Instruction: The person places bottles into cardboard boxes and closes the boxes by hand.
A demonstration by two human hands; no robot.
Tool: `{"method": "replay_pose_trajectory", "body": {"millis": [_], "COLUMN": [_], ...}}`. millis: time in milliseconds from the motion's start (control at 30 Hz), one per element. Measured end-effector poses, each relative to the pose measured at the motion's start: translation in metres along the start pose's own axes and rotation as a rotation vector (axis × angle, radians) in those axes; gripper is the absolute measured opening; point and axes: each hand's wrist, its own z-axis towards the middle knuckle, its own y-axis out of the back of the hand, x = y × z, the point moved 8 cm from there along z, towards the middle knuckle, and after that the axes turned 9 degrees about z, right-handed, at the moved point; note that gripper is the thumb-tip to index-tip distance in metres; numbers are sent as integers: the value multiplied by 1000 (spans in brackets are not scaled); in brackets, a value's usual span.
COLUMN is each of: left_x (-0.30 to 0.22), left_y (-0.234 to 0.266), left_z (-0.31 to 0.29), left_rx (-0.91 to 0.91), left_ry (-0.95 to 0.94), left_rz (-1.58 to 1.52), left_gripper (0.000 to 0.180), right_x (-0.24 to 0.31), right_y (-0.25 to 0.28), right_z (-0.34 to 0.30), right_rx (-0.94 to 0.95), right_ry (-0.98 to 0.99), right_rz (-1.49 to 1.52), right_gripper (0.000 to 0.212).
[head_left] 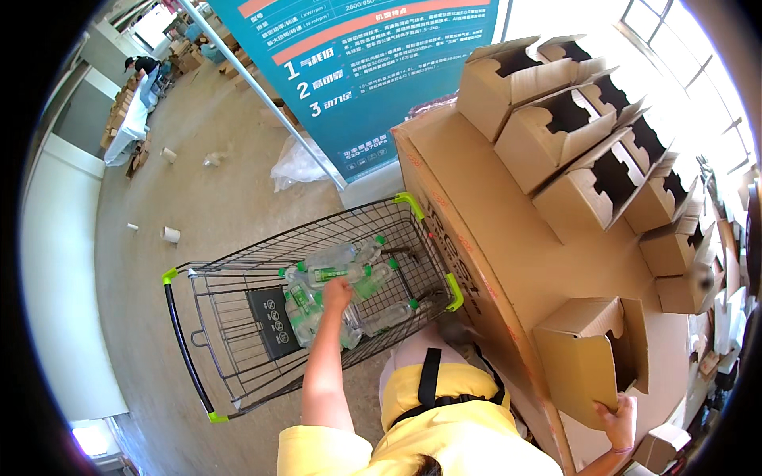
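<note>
My left hand (338,294) reaches down into a wire shopping cart (238,274), its fingers closed at a clear plastic bottle (324,274) with a green label and green cap. Several similar bottles lie loosely around it on the cart's floor. To the right, my right hand (618,419) grips the lower edge of an open cardboard box (573,361), which stands on a big carton. The inside of this box looks dark, and I cannot tell what is in it.
The large brown carton (480,190) bears several open boxes (548,127) at its far side. Behind the cart stands a blue-green banner (373,95) on a pole. White paper rolls (170,235) lie on the floor. Another person (144,67) stands far left.
</note>
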Motion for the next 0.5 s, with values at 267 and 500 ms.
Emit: {"method": "replay_pose_trajectory", "body": {"millis": [267,500], "left_x": [10,17], "left_y": [-16,-47], "left_z": [42,81], "left_rx": [74,180], "left_ry": [16,-20], "left_rz": [462,838], "left_gripper": [57,34], "right_x": [4,20], "right_y": [-2,-4], "right_z": [-15,-26], "right_rx": [-94,-247], "right_ry": [-83,-65], "right_rz": [-65,-94], "right_gripper": [13,14]}}
